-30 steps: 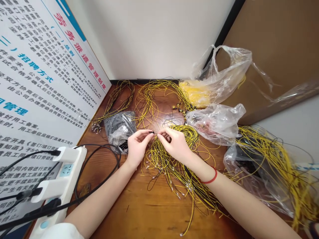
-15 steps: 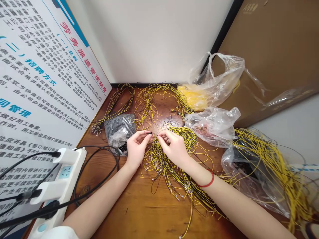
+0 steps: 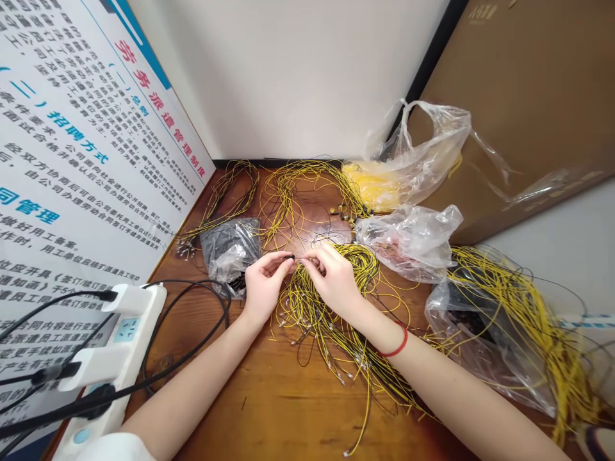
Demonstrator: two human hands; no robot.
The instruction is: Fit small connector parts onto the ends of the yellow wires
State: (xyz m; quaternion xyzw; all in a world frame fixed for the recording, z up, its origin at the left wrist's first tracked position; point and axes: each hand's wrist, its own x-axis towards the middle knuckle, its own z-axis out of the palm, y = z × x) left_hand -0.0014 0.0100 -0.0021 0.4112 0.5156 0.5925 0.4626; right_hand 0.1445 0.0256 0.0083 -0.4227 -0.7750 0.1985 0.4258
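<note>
Between the thumb and forefinger of my left hand (image 3: 264, 285) is a small black part (image 3: 290, 257); its exact kind is too small to tell. My right hand (image 3: 334, 278) is pinched just to the right of it, its fingertips on what looks like the end of a thin wire, though the tips partly hide it. Below and behind my right hand spreads a bundle of yellow and black wires (image 3: 319, 320) with small metallic ends. A dark plastic bag (image 3: 230, 246) of black parts lies beside my left hand.
Clear bags with yellow pieces (image 3: 377, 186) and reddish pieces (image 3: 408, 243) stand at the back right. More yellow wires (image 3: 542, 333) lie over a bag (image 3: 480, 346) on the right. A white power strip (image 3: 127, 346) with black cables is at left, near a printed board (image 3: 96, 128).
Both hands stay almost in place. My right hand has shifted very slightly left, its fingertips a touch nearer the black part. The view has moved a little.
</note>
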